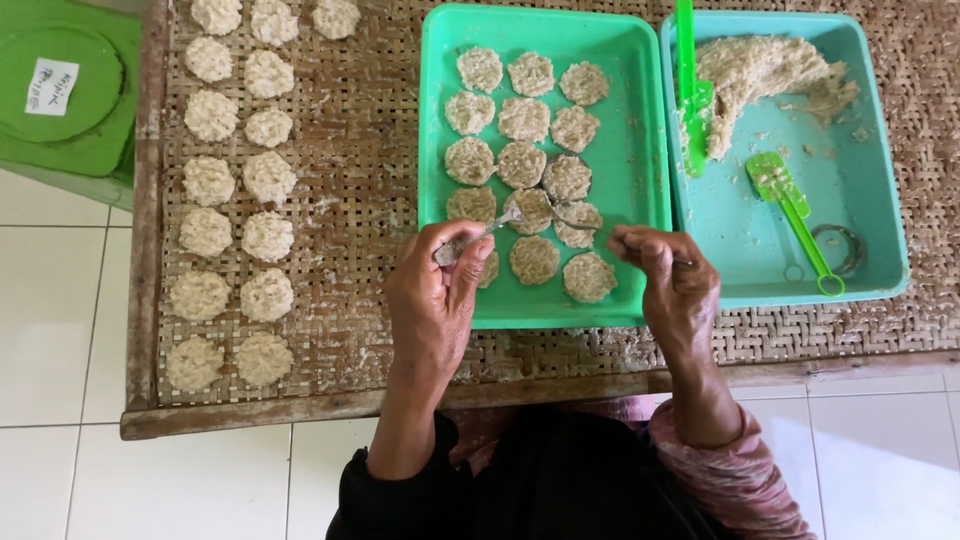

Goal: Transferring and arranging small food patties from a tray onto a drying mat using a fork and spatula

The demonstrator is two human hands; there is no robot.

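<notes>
- The left hand (437,290) is closed around the handle of a fork (497,224), whose tines reach up and right of the fingers to a patty (531,209) in the green tray (440,150).
- The right hand (668,275) is pinched shut on a thin metal utensil (580,224); its tip points left toward the same patty, meeting the fork there.
- That patty lies between the two hands, just above them, in the tray's fourth row.
- More patties (521,120) fill the tray above it, and two (560,268) lie below, between the hands.
- Right of the right hand sits a blue tray (880,200) with a heap of mixture (755,75), a green scoop (790,200) and a metal ring (840,247).
- Left of the left hand, rows of patties (235,200) rest on a woven mat (350,200).
- Both trays stand on that mat.
</notes>
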